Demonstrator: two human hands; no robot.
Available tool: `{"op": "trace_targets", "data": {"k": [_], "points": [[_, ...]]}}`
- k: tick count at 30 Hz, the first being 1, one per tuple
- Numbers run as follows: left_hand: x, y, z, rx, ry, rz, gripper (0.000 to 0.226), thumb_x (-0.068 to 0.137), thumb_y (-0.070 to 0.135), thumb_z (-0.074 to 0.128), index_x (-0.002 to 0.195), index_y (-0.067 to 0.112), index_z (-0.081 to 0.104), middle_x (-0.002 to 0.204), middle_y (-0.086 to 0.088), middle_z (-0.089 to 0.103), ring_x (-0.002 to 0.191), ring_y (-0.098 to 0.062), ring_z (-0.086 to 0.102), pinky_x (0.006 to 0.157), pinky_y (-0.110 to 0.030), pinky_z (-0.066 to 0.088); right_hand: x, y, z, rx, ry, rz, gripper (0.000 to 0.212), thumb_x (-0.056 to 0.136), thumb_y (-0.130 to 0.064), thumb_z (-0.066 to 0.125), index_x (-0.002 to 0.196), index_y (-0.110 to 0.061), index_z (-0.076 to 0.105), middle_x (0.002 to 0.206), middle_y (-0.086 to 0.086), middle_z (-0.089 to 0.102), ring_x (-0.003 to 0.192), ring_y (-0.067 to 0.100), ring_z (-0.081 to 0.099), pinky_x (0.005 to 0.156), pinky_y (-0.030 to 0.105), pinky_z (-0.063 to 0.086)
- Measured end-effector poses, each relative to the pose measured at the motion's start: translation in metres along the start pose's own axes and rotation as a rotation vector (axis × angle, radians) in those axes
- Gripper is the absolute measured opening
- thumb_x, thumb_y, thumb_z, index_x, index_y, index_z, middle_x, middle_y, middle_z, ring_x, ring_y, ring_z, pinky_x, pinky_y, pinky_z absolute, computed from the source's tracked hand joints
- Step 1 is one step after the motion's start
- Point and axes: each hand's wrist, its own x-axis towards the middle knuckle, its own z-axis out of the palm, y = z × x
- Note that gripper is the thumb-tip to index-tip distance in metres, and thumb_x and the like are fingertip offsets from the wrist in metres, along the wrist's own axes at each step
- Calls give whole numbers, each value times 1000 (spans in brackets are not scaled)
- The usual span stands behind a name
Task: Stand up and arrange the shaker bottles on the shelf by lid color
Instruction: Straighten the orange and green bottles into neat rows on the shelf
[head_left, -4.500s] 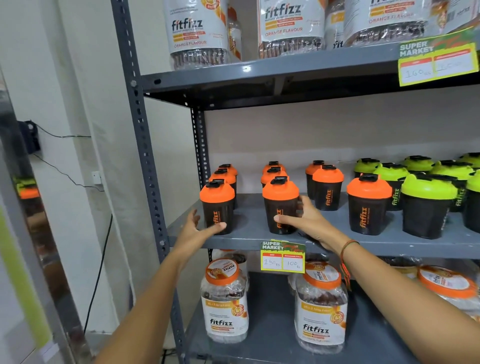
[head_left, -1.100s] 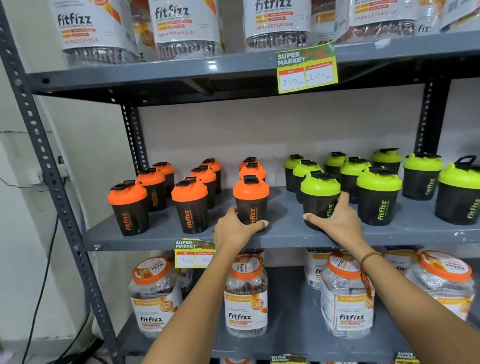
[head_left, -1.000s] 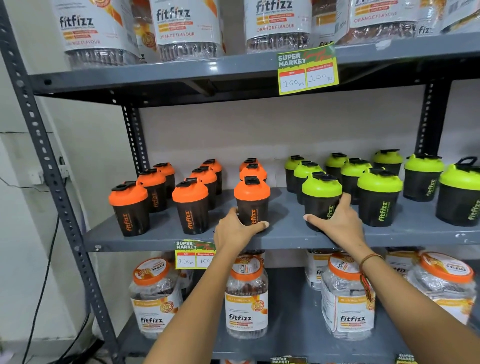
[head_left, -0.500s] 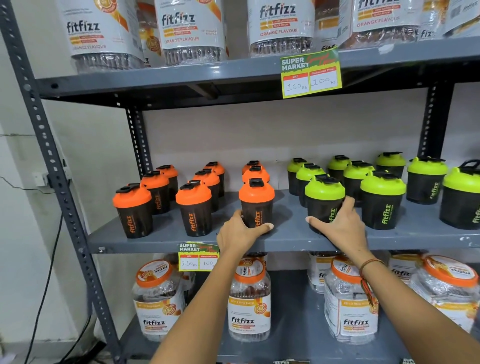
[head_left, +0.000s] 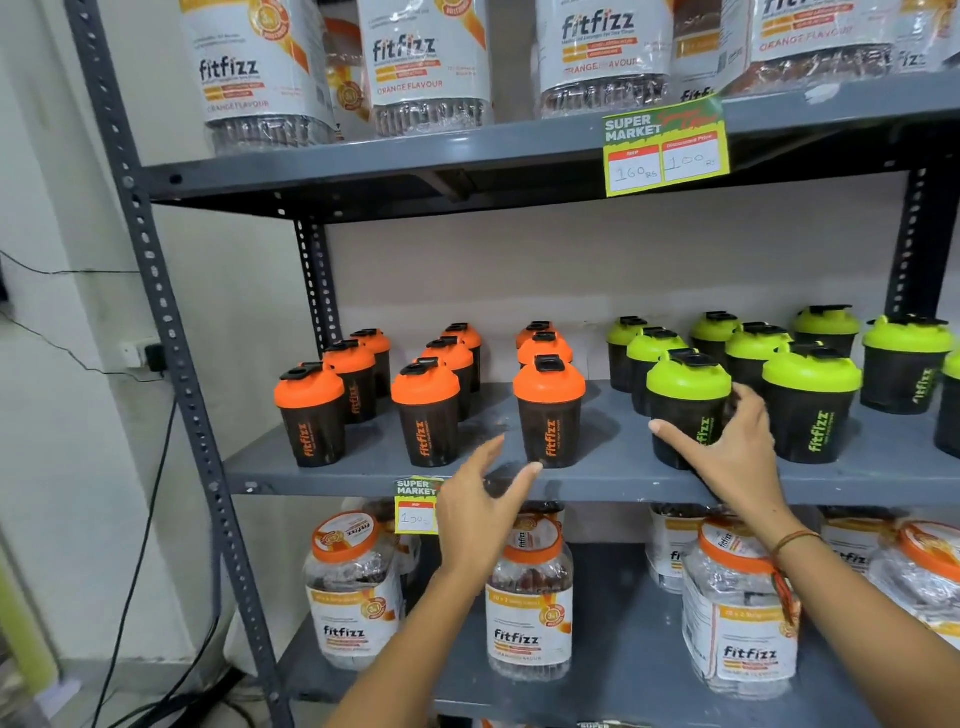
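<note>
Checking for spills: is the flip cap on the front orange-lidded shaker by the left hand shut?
Shut, it seems: the black flip cap lies flat on the front orange-lidded shaker, which stands upright.

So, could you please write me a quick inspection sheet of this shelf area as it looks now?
Surface: grey middle shelf, scuffed.
Job's things: orange-lid shakers upright at left; green-lid shakers upright at right; colours unmixed.
Clutter: fitfizz jars above and below; price tags.
Grippers: left hand open, beside front orange shaker; right hand open around front green-lid shaker.
Cables: black wires from wall socket.
Surroundings: white wall.
</note>
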Motion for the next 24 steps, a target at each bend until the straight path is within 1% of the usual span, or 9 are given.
{"op": "trace_targets", "data": {"k": [2, 4, 8, 11, 15, 17, 19, 22, 24], "points": [[-9, -13, -18, 52, 117, 106, 39, 84, 50, 61, 115, 26, 66, 113, 13, 69, 98, 9, 59, 87, -22, 52, -2, 2, 2, 21, 29, -23, 103, 68, -75, 67, 145, -15, 33, 143, 15, 43, 133, 34, 43, 111, 52, 37], [-8, -28, -38, 83, 239, 176, 23, 91, 36, 56, 107, 23, 68, 104, 11, 70, 94, 4, 60, 83, -29, 53, -6, 2, 5, 39, 117, -70, 90, 77, -68, 60, 142, -11, 37, 139, 16, 45, 131, 34, 42, 113, 53, 33], [12, -59, -74, 158, 355, 106, 23, 96, 23, 44, 113, 23, 59, 112, 7, 62, 105, -6, 53, 91, -31, 46, -6, -6, 13, 42, 267, -159, 70, 85, -46, 61, 139, -7, 39, 139, 20, 44, 132, 33, 38, 118, 52, 22], [32, -79, -90, 289, 175, -16, 37, 97, 22, 39, 132, 17, 48, 138, -3, 52, 128, -17, 44, 106, -33, 35, -6, -15, 18, 62, 304, -186, 67, 85, -39, 61, 140, -6, 39, 144, 22, 40, 137, 33, 34, 117, 45, 19], [56, -94, -96, 636, -185, 53, 52, 95, 30, 27, 141, 8, 38, 148, -11, 42, 138, -23, 36, 117, -37, 19, -12, -27, 25, 60, 400, -321, 60, 88, -32, 61, 137, -4, 42, 144, 24, 39, 140, 35, 31, 119, 39, 17], [67, -94, -100, 691, -280, 49, 47, 96, 28, 27, 136, 9, 43, 144, -12, 47, 131, -26, 44, 112, -40, 30, -14, -38, 26, 53, 442, -420, 55, 90, -29, 61, 135, -3, 45, 144, 22, 40, 140, 38, 31, 120, 39, 17], [79, -93, -103, 713, -353, 33, 39, 97, 27, 28, 124, 10, 50, 135, -13, 54, 120, -29, 52, 98, -41, 41, -15, -54, 26, 47, 465, -524, 51, 91, -27, 61, 133, -1, 48, 145, 13, 37, 140, 40, 30, 120, 42, 19], [92, -93, -103, 727, -470, 7, 43, 98, 28, 27, 130, 8, 46, 144, -13, 45, 130, -29, 44, 106, -40, 35, -10, -86, 28, 64, 479, -618, 45, 92, -26, 60, 129, -1, 52, 140, 6, 39, 138, 36, 33, 116, 50, 24], [98, -95, -102, 727, -499, -2, 44, 99, 28, 27, 131, 6, 45, 144, -14, 44, 130, -29, 43, 107, -39, 33, 0, -110, 29, 84, 445, -672, 37, 91, -22, 62, 123, -3, 58, 131, 3, 49, 130, 32, 42, 112, 50, 29]]}}
